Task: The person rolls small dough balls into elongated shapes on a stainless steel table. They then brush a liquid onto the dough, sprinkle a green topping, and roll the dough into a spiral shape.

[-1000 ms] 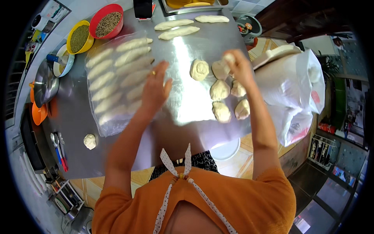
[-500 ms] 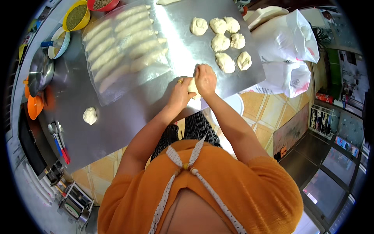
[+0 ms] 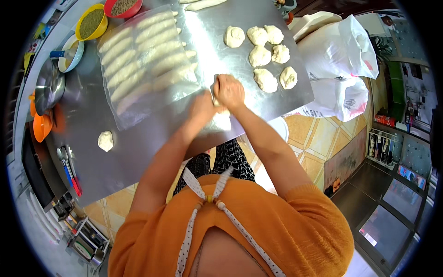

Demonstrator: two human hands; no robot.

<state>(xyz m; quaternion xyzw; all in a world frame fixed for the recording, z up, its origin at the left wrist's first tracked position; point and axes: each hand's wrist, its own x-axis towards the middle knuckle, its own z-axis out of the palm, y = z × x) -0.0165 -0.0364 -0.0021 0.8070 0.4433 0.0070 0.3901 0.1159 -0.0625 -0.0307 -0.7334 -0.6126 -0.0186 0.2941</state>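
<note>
At the middle of the steel table (image 3: 152, 124), my left hand (image 3: 203, 107) and my right hand (image 3: 229, 92) meet, closed round a piece of pale dough (image 3: 217, 102) that they mostly hide; my left hand is blurred. To their left, two rows of long shaped dough pieces (image 3: 154, 34) lie under clear plastic (image 3: 127, 117). Several rough dough lumps (image 3: 260, 56) sit to the upper right. A single small ball (image 3: 105, 141) rests at the left, and more long pieces (image 3: 205, 4) show at the top edge.
Along the left are yellow (image 3: 91, 21) and red (image 3: 122, 7) bowls of dry herbs and seeds, a light-blue bowl (image 3: 74, 60), a steel bowl (image 3: 50, 87), orange containers (image 3: 41, 127) and utensils (image 3: 69, 173). White sacks (image 3: 339, 46) stand beyond the table's right edge.
My right hand has left the lumps at the right and my left hand the plastic, joining at the middle on dough. Since half a second ago both shifted slightly left. The camera's view has shifted.
</note>
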